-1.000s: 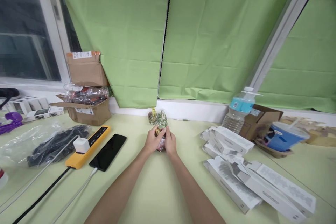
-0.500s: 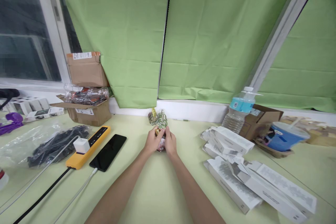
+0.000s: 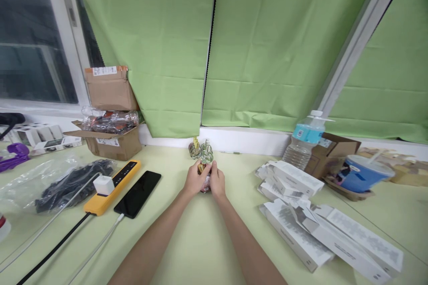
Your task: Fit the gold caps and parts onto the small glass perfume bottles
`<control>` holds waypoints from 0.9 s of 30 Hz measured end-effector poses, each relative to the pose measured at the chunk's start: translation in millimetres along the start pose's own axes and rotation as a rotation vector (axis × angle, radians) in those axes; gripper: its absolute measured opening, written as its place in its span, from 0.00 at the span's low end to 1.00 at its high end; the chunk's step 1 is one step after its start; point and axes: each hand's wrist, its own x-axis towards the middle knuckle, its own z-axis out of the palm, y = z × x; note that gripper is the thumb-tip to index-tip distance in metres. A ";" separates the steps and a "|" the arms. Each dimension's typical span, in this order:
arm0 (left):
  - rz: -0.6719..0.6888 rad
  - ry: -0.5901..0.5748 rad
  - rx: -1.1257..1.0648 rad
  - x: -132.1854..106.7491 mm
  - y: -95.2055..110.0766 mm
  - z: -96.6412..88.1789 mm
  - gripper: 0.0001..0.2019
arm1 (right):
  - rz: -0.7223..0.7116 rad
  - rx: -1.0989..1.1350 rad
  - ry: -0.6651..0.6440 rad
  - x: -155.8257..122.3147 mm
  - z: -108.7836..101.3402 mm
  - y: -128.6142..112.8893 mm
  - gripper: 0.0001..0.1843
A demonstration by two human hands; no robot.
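Note:
Both hands are together at the middle of the table, around a small reddish glass bottle (image 3: 205, 184), which looks like a perfume bottle. My left hand (image 3: 194, 180) is closed on its left side, and a gold-coloured part (image 3: 200, 168) shows by the thumb and fingers. On the other side, my right hand (image 3: 218, 181) is closed against the bottle. Fingers hide much of it. Just beyond the fingertips stand a clear greenish glass bottle (image 3: 207, 153) with a spray top and a second small bottle (image 3: 194, 148) with a yellow-gold top.
To the left lie a black phone (image 3: 137, 194), an orange power strip (image 3: 112, 196) and a bagged dark bundle (image 3: 73, 185). Cardboard boxes (image 3: 112, 142) stand behind them. At right are white boxes (image 3: 301, 231), a water bottle (image 3: 303, 140) and a blue cup (image 3: 361, 176). Green curtains (image 3: 267, 53) hang behind.

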 end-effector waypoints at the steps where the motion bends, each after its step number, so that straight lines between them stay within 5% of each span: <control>1: -0.001 0.004 0.004 -0.4 0.7 0.0 0.17 | -0.002 0.006 -0.001 -0.1 0.1 0.2 0.41; 27: 0.034 0.028 0.173 -3.1 1.9 -2.2 0.15 | -0.046 0.061 -0.079 -1.4 1.2 9.8 0.40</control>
